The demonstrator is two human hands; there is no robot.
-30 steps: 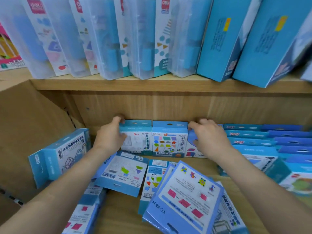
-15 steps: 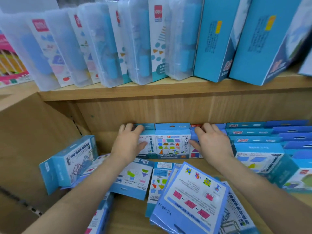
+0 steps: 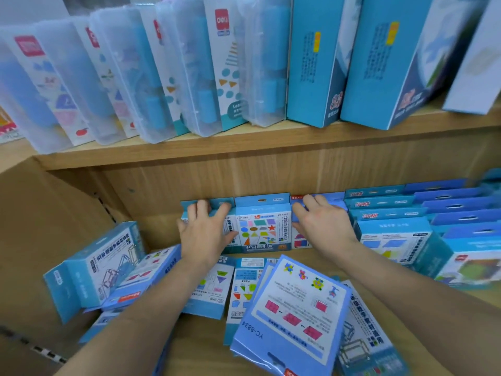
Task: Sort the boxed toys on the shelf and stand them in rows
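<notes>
Three small boxes stand upright, side by side, against the back of the lower shelf (image 3: 200, 346). The left hand (image 3: 206, 234) lies spread on the left box (image 3: 185, 207). Its fingers are nearly straight, with their tips up on the hang tab, and it grips nothing. The box is mostly hidden under it.

At 3 o'clock of that hand, touching its thumb, stands the shapes box (image 3: 261, 226). It is pale blue, with a white face printed with coloured shapes, a red star and a "15".

At 3 o'clock of that box the right hand (image 3: 322, 226) is spread wide on the right box (image 3: 301, 241). Its fingers lie over the top edge and grip nothing. Only a strip of white face with a red and blue print shows below the thumb.

At 3 o'clock of the right hand a row (image 3: 393, 202) of blue boxes stands one behind another, tabs up. At 6 o'clock of the hands loose boxes (image 3: 244, 283) lie flat and overlapping. Topmost is the YC-8834 box (image 3: 292, 308), back up, with pink diagrams. At 8 o'clock a tilted box (image 3: 100, 264) leans on others, showing line-drawn frames.

The upper shelf (image 3: 244, 147), at 12 o'clock, carries clear cases (image 3: 130, 77) that lean left, with blue contents and printed cards inside. At their right stand tall boxes (image 3: 314, 63) in blue.
</notes>
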